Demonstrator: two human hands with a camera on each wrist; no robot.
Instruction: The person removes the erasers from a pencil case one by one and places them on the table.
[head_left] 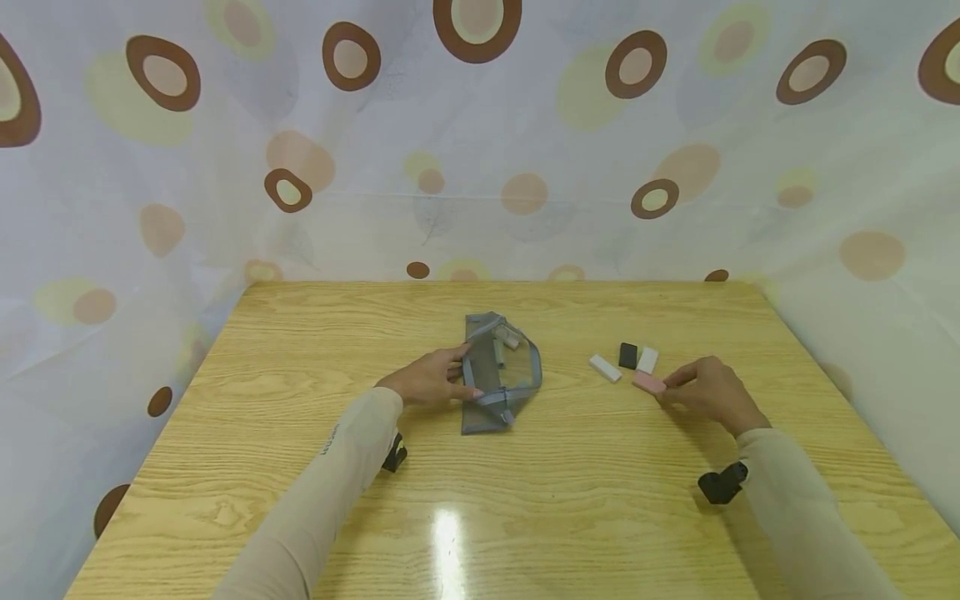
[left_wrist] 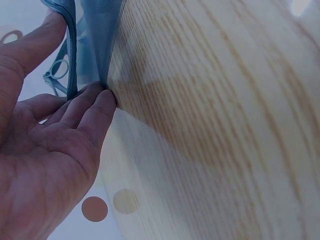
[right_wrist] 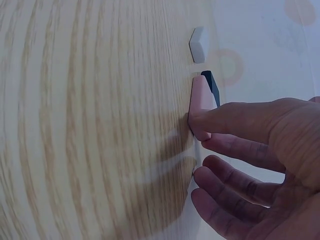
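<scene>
Right wrist view: pink block (right_wrist: pixel 201 100), its end pinched between fingers (right_wrist: pixel 240 150).

Wd tbl (head_left: pixel 600 508), wht spotted backdrop (head_left: pixel 480 125)

Pink block (head_left: pixel 648 382), blue-grey pouch (head_left: pixel 484 373), brown-ringed white backdrop (head_left: pixel 480 233)
</scene>
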